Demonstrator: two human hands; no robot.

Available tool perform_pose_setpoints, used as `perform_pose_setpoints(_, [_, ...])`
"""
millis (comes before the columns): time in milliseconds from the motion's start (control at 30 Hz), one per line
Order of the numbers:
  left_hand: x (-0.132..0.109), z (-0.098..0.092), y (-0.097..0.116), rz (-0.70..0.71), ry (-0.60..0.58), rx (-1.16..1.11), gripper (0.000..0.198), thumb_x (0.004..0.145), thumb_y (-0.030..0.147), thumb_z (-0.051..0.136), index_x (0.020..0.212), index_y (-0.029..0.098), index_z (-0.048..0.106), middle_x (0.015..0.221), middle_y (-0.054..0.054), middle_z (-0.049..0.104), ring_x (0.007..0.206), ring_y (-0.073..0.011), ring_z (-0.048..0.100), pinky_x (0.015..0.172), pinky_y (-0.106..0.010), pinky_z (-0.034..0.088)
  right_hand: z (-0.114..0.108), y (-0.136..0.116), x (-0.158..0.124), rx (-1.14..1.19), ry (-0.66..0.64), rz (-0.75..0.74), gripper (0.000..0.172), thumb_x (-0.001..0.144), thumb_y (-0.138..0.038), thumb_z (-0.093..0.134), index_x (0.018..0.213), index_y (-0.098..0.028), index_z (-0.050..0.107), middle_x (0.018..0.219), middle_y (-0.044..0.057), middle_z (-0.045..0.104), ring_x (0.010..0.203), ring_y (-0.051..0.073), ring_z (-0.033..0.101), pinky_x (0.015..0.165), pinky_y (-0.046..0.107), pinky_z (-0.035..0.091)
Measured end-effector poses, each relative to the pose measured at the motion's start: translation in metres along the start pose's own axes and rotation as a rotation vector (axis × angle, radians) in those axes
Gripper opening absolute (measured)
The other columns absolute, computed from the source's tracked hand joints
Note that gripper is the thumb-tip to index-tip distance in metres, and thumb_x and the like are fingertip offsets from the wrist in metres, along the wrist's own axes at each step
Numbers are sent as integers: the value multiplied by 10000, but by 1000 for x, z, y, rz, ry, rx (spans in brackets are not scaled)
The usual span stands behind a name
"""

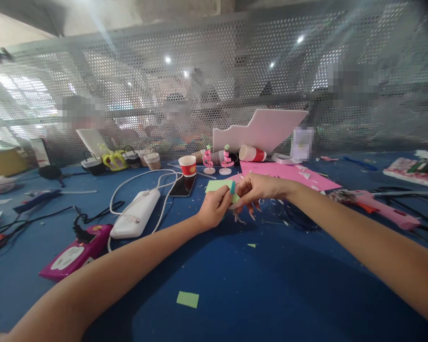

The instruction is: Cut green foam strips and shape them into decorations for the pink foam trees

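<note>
A light green paper is pinched in my left hand, with its upper part sticking out above the fingers. My right hand is just to the right, fingers curled, its thumb and fingertips meeting at the paper's right edge. A small turquoise thing shows at the fingertips between the hands; what it is cannot be made out. Below the hands, a green paper rectangle and a tiny green scrap lie on the blue table.
Behind the hands stand two pink spiral figures, a red paper cup and pink sheets. A white power bank with cables, a phone and a magenta box lie left. A pink glue gun rests right.
</note>
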State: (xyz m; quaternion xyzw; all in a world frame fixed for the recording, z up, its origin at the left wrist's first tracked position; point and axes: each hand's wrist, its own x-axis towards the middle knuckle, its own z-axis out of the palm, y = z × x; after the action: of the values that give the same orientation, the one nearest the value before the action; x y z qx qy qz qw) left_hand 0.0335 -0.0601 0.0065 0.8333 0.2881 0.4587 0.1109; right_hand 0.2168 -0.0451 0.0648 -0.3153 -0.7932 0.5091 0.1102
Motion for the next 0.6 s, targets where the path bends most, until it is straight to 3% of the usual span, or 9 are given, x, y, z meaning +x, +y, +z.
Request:
perform_pose_setpoints(400, [0, 2, 1, 213, -37, 90, 290, 899, 209, 389, 621, 187, 310, 476, 76, 309, 418, -50, 262, 423, -185, 227, -5, -4, -4, -50, -110, 180, 350, 614, -457, 767, 742, -141, 684, 798, 49, 724, 572, 119, 647, 546, 219, 462])
perform_pose_setpoints(600, [-2, 2, 1, 244, -26, 131, 271, 897, 202, 389, 635, 189, 323, 490, 72, 324, 420, -53, 268, 438, -197, 235, -5, -1, -4, 19, -162, 207, 323, 646, -434, 758, 742, -133, 690, 815, 59, 728, 579, 107, 648, 533, 195, 460])
